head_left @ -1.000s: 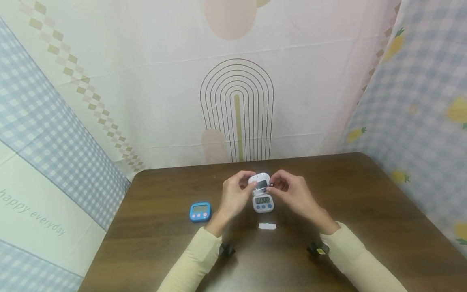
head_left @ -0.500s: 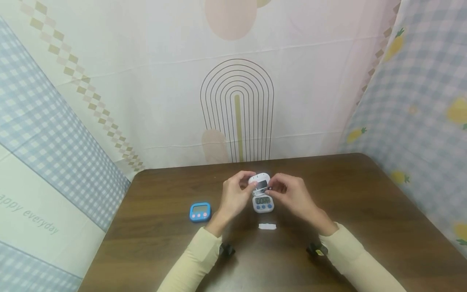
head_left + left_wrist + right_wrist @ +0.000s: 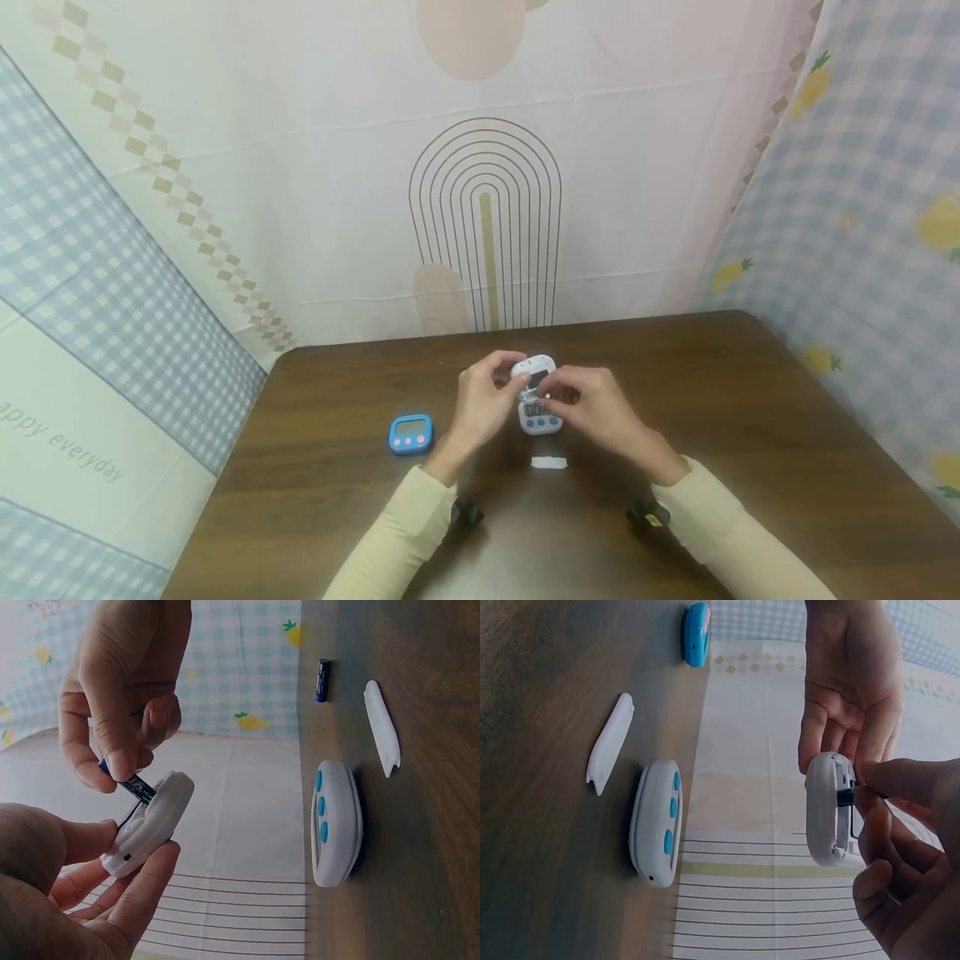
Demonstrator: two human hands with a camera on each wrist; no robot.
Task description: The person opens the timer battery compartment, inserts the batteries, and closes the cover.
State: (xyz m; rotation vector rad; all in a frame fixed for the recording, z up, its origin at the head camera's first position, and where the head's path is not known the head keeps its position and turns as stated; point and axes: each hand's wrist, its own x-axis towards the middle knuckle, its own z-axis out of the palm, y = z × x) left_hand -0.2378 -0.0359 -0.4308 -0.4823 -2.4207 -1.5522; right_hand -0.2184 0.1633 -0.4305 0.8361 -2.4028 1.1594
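The left hand [image 3: 483, 402] grips a white timer [image 3: 156, 829] above the table [image 3: 300, 508]; the right hand [image 3: 606, 410] pinches a dark-blue battery [image 3: 139, 787] at its open back; below lie a second white timer [image 3: 542, 423], a battery cover [image 3: 550, 462] and another battery [image 3: 323, 681]

You had the white timer [image 3: 155, 826] in your left hand [image 3: 483, 398], thumb on the open face, fingers behind. Squarish shell, rounded corners, small dark hole in the rim. It was up off the table [image 3: 337, 492], tilted, open face with its dark rectangle turned toward you. Your right hand [image 3: 600, 406] pinched the battery [image 3: 139, 787]: slim, dark blue, pale lettering on the wrap. It sat at a slant, one end at the timer's opening, the other poking past your fingertips. Couldn't tell if it was seated.
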